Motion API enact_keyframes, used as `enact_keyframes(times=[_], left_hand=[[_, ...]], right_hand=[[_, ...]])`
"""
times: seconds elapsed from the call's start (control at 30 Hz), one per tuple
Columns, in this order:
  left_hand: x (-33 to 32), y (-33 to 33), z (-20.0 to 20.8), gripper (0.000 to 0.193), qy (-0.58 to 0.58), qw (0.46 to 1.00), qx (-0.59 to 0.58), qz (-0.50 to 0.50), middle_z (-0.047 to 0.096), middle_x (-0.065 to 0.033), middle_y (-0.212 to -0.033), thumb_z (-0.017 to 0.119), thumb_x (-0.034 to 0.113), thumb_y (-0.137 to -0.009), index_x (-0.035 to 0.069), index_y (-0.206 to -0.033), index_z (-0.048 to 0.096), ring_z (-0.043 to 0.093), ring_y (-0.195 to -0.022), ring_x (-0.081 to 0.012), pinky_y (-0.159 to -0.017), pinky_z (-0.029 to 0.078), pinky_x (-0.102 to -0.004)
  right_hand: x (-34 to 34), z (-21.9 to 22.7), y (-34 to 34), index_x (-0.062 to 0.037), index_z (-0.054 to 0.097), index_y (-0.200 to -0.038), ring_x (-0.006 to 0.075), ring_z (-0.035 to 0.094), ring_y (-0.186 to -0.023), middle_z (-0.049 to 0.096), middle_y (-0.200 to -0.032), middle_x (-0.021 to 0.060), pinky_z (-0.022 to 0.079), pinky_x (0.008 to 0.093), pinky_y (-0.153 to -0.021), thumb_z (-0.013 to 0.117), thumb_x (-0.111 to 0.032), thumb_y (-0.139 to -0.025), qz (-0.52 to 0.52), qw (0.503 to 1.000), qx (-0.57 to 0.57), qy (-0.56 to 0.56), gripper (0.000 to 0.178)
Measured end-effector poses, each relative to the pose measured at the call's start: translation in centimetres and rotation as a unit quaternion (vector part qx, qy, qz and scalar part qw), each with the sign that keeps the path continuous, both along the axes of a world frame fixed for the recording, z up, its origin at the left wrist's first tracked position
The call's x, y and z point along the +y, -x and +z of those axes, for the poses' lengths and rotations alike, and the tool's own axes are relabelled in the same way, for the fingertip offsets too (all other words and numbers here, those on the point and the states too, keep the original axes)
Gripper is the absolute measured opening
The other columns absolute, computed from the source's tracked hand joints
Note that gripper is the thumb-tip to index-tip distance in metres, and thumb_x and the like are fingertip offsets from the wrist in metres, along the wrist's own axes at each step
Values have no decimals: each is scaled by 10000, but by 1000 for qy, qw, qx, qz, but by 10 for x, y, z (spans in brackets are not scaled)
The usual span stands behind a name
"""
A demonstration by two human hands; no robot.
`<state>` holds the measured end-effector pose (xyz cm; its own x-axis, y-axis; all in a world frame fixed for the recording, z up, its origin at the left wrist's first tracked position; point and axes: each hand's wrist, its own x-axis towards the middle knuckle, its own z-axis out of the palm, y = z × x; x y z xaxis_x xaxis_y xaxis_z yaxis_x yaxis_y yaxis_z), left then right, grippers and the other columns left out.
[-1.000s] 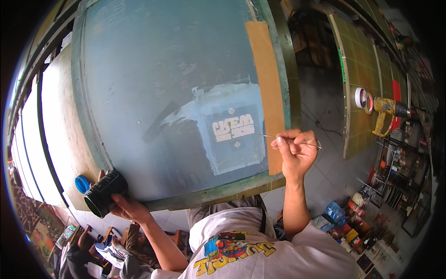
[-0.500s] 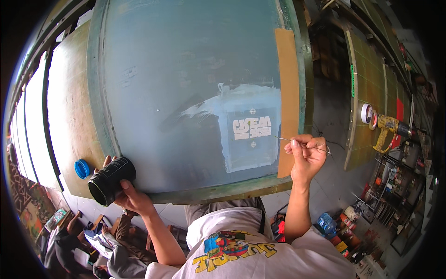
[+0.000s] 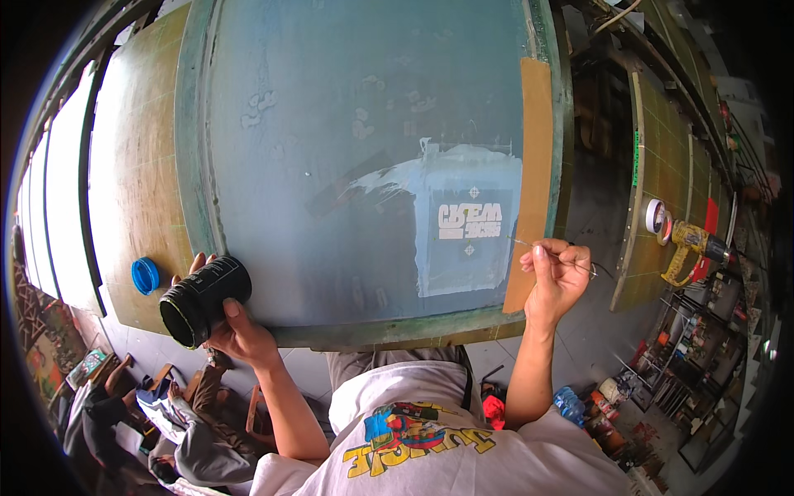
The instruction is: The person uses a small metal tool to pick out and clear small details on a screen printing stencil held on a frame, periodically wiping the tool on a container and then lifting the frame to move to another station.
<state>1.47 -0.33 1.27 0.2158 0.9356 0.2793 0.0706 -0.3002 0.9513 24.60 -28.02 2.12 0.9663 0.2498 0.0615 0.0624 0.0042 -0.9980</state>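
My left hand (image 3: 245, 335) is closed around a black open jar (image 3: 217, 291), tilted with its mouth toward the lower left. The jar hangs over the near left corner of a printing screen (image 3: 298, 223) with blue-grey mesh. Between the fingertips of my right hand (image 3: 559, 277) is a thin rod (image 3: 523, 242), possibly a fine brush; its tip is too small to make out. It points left over the brown tape strip (image 3: 536, 165) at the screen's right side. Beside the tape, a paler blue patch (image 3: 438, 273) surrounds a light lettered stencil (image 3: 470, 220).
A blue lid (image 3: 145, 276) lies on the board (image 3: 132, 198) left of the screen. Further right, a yellow heat gun (image 3: 688, 252) and tape rolls (image 3: 655, 217) rest on another board. Several people sit at lower left. Bottles and cans crowd the floor at lower right.
The whole view has shifted, so the screen and both hands appear further right and slightly higher. Both hands keep the same holds on the jar and the rod.
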Motion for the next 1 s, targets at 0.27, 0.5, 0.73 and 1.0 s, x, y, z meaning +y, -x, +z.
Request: enact_keyframes(times=[0.27, 0.5, 0.73, 1.0], left_hand=[[0, 0, -1, 710, -9, 1000, 4, 4, 512, -263, -1319, 631, 356, -923, 16, -1441, 285, 561, -1175, -309, -975, 486, -411], [0, 1, 0, 697, -5, 1000, 13, -8, 509, -268, -1323, 631, 348, -925, 14, -1435, 294, 549, -1194, -319, -989, 476, -417], [0, 0, -2, 678, -10, 1000, 12, -1, 502, -256, -1341, 625, 365, -930, -45, -1391, 343, 549, -1191, -315, -991, 476, -407], [0, 2, -3, 628, -16, 999, 27, -2, 500, -241, -1353, 605, 354, -944, -57, -1363, 384, 547, -1193, -306, -981, 485, -402]], right_hand=[[-1, -1, 0, -93, 412, -959, 174, 650, -660, 662, -888, 177, 536, 276, -585, 625, 122, -850, 2, 1000, 2, -9, 322], [-1, 0, 1, -92, 411, -958, 180, 653, -663, 664, -893, 182, 540, 281, -590, 620, 133, -847, 0, 1000, 12, -14, 326], [-2, -2, 0, -86, 413, -955, 187, 661, -676, 665, -897, 194, 551, 292, -601, 610, 149, -845, 3, 999, 17, -27, 326], [-3, -3, 1, -79, 411, -944, 186, 662, -678, 666, -896, 195, 551, 293, -599, 613, 156, -841, -2, 999, 16, -37, 327]])
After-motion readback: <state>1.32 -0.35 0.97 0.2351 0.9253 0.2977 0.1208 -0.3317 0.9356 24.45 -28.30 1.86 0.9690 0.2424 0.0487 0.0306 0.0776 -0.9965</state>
